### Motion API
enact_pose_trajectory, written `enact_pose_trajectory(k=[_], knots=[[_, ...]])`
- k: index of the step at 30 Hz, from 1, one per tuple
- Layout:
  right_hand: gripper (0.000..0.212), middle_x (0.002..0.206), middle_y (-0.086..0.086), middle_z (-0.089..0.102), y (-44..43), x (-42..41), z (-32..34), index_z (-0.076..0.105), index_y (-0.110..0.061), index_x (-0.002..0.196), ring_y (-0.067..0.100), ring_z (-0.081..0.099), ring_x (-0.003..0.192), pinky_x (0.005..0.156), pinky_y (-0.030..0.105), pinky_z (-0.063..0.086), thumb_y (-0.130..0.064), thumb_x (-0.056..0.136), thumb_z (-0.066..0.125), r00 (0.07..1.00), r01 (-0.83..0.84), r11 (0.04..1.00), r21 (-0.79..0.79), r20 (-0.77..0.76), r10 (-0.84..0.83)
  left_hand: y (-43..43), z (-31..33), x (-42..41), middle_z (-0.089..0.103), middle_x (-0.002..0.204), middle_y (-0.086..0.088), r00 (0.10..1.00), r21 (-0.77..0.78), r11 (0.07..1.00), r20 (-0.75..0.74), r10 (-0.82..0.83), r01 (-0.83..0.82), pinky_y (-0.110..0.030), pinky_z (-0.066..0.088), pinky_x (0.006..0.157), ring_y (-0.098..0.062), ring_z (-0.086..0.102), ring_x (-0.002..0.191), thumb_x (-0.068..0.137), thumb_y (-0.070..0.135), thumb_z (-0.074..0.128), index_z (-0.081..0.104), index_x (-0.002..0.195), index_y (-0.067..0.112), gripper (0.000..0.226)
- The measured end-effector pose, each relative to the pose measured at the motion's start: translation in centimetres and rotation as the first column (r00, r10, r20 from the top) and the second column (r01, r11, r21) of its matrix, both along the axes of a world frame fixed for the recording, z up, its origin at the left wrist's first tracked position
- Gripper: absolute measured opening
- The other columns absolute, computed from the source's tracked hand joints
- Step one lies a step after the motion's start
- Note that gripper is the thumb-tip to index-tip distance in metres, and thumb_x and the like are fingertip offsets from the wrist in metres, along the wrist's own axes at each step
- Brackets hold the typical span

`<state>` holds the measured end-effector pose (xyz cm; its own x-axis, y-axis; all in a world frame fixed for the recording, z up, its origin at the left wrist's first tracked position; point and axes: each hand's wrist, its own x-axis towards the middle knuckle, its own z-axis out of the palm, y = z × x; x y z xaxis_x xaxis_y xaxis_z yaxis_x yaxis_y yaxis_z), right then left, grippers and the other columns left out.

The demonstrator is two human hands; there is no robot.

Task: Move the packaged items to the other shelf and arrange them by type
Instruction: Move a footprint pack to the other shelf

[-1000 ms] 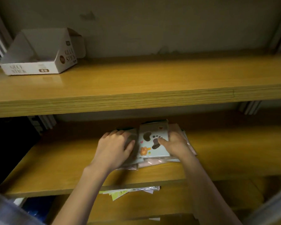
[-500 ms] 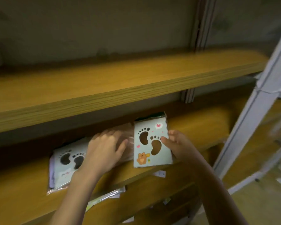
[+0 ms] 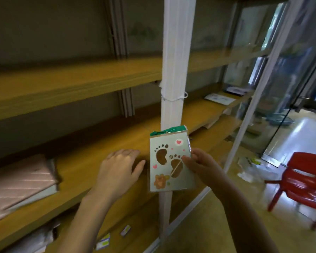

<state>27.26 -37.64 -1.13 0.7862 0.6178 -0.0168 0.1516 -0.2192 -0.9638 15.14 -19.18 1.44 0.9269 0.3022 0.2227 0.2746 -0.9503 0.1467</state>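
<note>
Scanning left to right: at the far left of the middle shelf (image 3: pixel 91 157) you've got a stack of wrapped packs (image 3: pixel 20 181), pinkish film on top, lying flat, partly cut by the frame edge. On the lower shelf, small packets (image 3: pixel 103 243) lie flat near the front edge; the labels are too blurred to read.

Your left hand (image 3: pixel 119 169) is palm-down on the middle shelf, right of the stack and well apart from it. Its fingers are straight and loosely spread, with nothing in it.

Just right of that hand is the footprint pack (image 3: pixel 169 161): pale green card, two brown footprint cutouts, pink hearts, an orange bear low left, a green strip on top. It's upright in the air, in front of the white post (image 3: pixel 173 70).

Your right hand (image 3: pixel 202 165) grips the pack by its right edge, thumb on the front face at the lower footprint, fingers curled behind.

Past the post, flat items (image 3: pixel 219 99) lie on the far right shelf bay; I can't tell their type. A red chair (image 3: pixel 303 181) stands on the floor at right, with a crumpled plastic bag (image 3: pixel 252 167) just left of it.
</note>
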Motion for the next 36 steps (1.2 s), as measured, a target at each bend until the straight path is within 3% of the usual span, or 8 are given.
enact_pose_trajectory(k=[4,10,17,23,30,36], knots=[[0.014,0.096,0.001,0.068,-4.9,2.6,-0.1,0.053,-0.012,0.105,0.009,0.069,0.082,0.059,0.019,0.056,-0.020,0.094,0.050,0.999,0.046,0.999,-0.026,0.018,-0.045,-4.4,-0.9,3.6,0.052,0.133,0.009,0.999,0.010,0.999,0.025,-0.041,0.041,-0.027,0.035,0.099,-0.010,0.044,0.122,0.095,0.046,0.034,0.044,0.130,0.030,0.040],[0.018,0.103,0.006,0.069,-12.8,8.9,-0.1,0.053,-0.009,0.108,0.019,0.069,0.093,0.078,0.035,0.058,-0.021,0.094,0.051,0.992,0.120,0.993,-0.022,0.031,-0.119,-12.3,-1.3,10.1,0.051,0.135,0.007,0.995,-0.004,0.995,-0.013,-0.100,0.100,-0.029,0.034,0.102,-0.011,0.044,0.124,0.094,0.048,0.034,0.042,0.133,0.026,0.045],[0.017,0.107,0.006,0.066,-17.5,13.8,0.4,0.052,-0.013,0.110,0.015,0.068,0.093,0.068,0.026,0.057,-0.020,0.094,0.050,0.982,0.190,0.981,0.042,0.004,-0.190,-15.8,-0.3,17.3,0.049,0.135,0.006,0.980,0.033,0.980,-0.028,-0.197,0.198,-0.030,0.033,0.103,-0.010,0.044,0.124,0.094,0.046,0.035,0.041,0.134,0.025,0.045],[0.015,0.095,0.005,0.066,-19.9,21.1,-0.2,0.054,-0.007,0.105,0.005,0.069,0.074,0.056,0.015,0.053,-0.013,0.092,0.052,0.973,0.233,0.967,0.100,-0.017,-0.232,-17.6,-0.3,26.2,0.047,0.138,0.007,0.979,0.025,0.980,-0.045,-0.197,0.198,-0.032,0.034,0.104,-0.009,0.042,0.126,0.094,0.047,0.036,0.040,0.134,0.027,0.045],[0.011,0.097,0.002,0.069,-20.6,33.6,-0.2,0.055,-0.015,0.102,0.017,0.070,0.088,0.073,0.034,0.059,-0.019,0.092,0.054,0.965,0.260,0.964,0.050,0.035,-0.261,-18.1,-0.6,38.7,0.044,0.141,0.006,0.986,-0.010,0.989,-0.078,-0.148,0.147,-0.033,0.032,0.105,-0.012,0.039,0.129,0.096,0.045,0.035,0.038,0.135,0.028,0.043],[0.005,0.088,-0.004,0.069,-21.2,43.8,0.5,0.057,-0.021,0.094,0.005,0.070,0.072,0.053,0.018,0.053,-0.024,0.090,0.056,0.967,0.250,0.968,0.001,0.059,-0.249,-17.4,-0.9,47.2,0.043,0.142,0.004,0.990,-0.015,0.998,-0.120,-0.070,0.068,-0.034,0.032,0.105,-0.015,0.038,0.130,0.095,0.047,0.034,0.038,0.136,0.027,0.045]])
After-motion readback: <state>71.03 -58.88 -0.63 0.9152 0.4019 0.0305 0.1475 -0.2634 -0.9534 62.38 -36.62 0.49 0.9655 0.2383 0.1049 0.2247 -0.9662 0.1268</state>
